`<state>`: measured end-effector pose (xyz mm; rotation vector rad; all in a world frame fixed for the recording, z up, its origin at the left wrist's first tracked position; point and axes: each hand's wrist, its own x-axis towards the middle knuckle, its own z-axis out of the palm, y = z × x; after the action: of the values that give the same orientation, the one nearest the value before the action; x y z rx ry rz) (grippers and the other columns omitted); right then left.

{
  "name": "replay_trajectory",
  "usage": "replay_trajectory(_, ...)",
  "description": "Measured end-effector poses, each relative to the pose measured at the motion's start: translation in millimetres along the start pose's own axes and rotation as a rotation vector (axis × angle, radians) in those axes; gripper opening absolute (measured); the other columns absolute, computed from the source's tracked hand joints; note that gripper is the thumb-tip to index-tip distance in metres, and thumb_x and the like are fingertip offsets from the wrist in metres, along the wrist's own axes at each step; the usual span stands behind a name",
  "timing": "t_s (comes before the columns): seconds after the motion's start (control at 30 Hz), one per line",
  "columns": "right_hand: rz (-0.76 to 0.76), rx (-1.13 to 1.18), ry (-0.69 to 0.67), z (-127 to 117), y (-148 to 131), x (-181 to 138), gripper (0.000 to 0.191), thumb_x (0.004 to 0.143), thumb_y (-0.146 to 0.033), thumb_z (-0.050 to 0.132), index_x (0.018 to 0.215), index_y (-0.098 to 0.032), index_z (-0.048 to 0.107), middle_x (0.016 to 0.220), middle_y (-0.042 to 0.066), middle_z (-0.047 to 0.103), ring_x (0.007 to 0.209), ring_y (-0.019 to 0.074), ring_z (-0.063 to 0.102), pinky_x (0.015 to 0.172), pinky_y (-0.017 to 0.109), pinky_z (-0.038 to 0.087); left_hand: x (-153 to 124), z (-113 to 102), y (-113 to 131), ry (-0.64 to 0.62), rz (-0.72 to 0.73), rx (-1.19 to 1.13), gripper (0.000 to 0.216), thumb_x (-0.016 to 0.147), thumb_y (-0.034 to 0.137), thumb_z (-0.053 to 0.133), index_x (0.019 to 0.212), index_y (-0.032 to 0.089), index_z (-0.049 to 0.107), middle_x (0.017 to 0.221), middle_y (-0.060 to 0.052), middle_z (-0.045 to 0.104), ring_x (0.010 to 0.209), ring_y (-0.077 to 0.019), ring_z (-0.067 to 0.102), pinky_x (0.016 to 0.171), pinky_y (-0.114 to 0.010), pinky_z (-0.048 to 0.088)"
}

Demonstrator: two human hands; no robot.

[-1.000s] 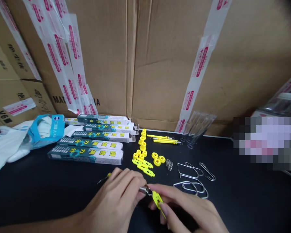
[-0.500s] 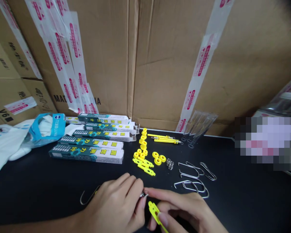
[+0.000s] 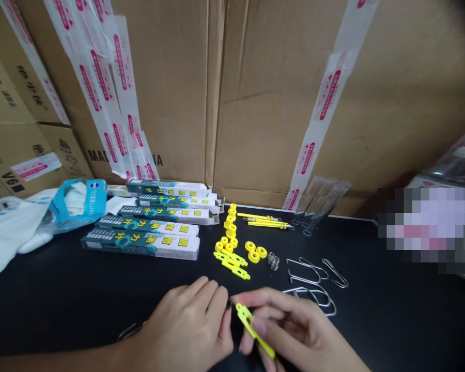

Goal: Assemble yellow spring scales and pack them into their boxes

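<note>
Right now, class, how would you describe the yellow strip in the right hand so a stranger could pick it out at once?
Below the tall cardboard wall, find the black tabletop, then the right hand at the bottom. Held there, slanting, is the flat, slotted yellow strip. Similar yellow pieces lie farther back on the tabletop, but this one is gripped.

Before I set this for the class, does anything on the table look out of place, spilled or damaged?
Nothing looks spilled or clearly damaged. The bent metal hooks overlap at odd angles, whereas the yellow rings nearby sit grouped. Also, the third box from the front has its end flap open, unlike the front box.
</note>
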<state>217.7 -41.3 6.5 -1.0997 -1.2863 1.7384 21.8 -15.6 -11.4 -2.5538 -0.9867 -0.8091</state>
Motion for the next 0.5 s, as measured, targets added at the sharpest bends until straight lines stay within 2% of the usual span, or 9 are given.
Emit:
replay_trajectory(0.13,-0.08,-0.04,0.074,-1,5,7,0.04,0.084,-0.054,0.071,0.106,-0.02,0.072,0.079,0.002,0.073,0.056,0.0062,0.054,0.053,0.017,0.044,0,-1,1,-0.007,-0.009,0.039,0.026,0.072,0.002,0.036,0.065,0.023,0.05,0.057,0.001,0.056,0.05,-0.0183,0.058,0.043,-0.031,0.038)
replay_trajectory(0.33,-0.04,-0.115,-0.049,-4,5,6,0.039,0.089,-0.049,0.067,0.116,-0.022,0.074,0.085,0.005,0.074,0.059,0.0074,0.054,0.056,0.019,0.045,1,-1,1,0.022,0.015,0.047,0.026,0.071,0.002,0.036,0.063,0.023,0.05,0.055,0.001,0.055,0.047,-0.018,0.057,0.041,-0.031,0.038)
replay_trajectory(0.43,-0.017,-0.102,-0.065,-4,-1,3,0.035,0.087,-0.049,0.07,0.11,-0.024,0.079,0.083,0.005,0.074,0.057,0.0065,0.052,0.054,0.019,0.044,0,0,1,0.024,0.01,0.052,0.025,0.07,0.002,0.038,0.063,0.023,0.049,0.055,0.001,0.054,0.048,-0.0185,0.056,0.041,-0.032,0.038)
replay_trajectory(0.5,0.0,-0.061,-0.09,-3,-3,1,0.033,0.085,-0.049,0.072,0.108,-0.026,0.08,0.082,0.005,0.074,0.057,0.0064,0.052,0.054,0.018,0.044,-1,0,0,-0.018,0.014,0.047,0.022,0.068,0.003,0.042,0.063,0.023,0.049,0.056,0.002,0.055,0.049,-0.019,0.057,0.041,-0.031,0.039)
